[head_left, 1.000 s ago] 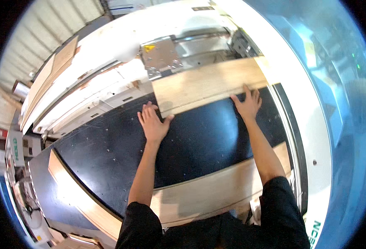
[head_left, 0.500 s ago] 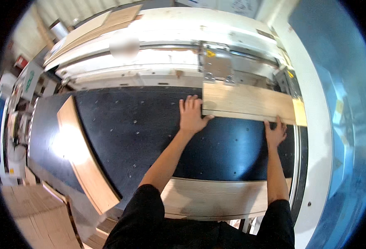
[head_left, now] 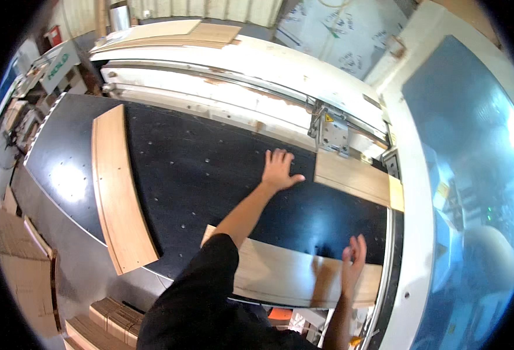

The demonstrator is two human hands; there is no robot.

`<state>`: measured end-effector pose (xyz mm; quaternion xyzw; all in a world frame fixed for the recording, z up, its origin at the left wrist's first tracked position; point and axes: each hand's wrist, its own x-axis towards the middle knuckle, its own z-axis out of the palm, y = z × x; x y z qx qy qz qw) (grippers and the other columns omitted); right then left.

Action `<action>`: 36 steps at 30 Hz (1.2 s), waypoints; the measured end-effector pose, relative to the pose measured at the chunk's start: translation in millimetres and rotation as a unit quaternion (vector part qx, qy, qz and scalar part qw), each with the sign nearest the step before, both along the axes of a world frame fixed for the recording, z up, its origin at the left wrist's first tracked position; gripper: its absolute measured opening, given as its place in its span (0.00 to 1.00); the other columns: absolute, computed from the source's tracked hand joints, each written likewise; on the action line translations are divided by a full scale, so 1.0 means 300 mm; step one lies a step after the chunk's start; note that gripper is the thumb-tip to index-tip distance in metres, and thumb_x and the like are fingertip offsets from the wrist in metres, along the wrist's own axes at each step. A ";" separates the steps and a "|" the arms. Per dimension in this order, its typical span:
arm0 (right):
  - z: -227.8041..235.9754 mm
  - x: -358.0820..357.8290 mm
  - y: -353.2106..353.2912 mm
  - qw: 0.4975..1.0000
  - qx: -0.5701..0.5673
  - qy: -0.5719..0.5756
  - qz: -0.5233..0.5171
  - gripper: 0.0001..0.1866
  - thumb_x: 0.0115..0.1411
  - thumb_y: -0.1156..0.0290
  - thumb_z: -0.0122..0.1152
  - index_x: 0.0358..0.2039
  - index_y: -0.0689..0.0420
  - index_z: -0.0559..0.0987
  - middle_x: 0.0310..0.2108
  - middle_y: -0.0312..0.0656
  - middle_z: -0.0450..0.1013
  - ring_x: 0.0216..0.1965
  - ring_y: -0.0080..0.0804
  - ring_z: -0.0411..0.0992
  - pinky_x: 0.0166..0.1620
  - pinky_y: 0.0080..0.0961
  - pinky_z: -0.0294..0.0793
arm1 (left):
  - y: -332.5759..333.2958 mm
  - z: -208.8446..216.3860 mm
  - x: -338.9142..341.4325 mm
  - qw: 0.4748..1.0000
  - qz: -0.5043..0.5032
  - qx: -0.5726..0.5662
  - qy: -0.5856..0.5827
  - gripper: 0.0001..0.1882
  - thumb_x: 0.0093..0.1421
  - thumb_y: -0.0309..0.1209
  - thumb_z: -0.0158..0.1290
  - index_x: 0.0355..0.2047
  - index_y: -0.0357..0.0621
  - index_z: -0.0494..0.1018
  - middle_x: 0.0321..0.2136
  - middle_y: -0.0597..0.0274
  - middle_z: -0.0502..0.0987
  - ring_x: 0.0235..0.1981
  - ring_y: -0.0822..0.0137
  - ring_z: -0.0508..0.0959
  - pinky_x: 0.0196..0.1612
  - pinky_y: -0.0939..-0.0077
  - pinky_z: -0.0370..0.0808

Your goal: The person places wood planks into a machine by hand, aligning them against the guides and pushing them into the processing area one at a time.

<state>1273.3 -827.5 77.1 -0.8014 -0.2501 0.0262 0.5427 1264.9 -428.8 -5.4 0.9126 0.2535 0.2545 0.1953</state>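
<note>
Black and perforated, the machine table [head_left: 210, 169] fills the middle of the view, bordered at the far side by a white machine housing [head_left: 239, 70]. One long wooden board [head_left: 120, 186] is laid across its left part, another wooden plank [head_left: 286, 271] along the near edge. A shorter wooden panel [head_left: 353, 178] is seen under the grey clamp head [head_left: 332, 131] at the far right. The left hand [head_left: 279, 169] is spread flat, fingers open, just beside the panel's left end. The right hand [head_left: 353, 256] is raised open above the plank, holding nothing.
</note>
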 end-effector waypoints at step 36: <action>-0.415 -0.531 -1.320 0.900 -0.247 -0.019 -0.359 0.30 0.66 0.57 0.63 0.64 0.60 0.71 0.56 0.61 0.74 0.55 0.61 0.74 0.54 0.51 0.75 | -1.189 0.371 -0.969 0.914 -0.291 -0.222 0.177 0.23 0.65 0.35 0.61 0.59 0.45 0.74 0.49 0.52 0.83 0.54 0.53 0.81 0.58 0.59 0.76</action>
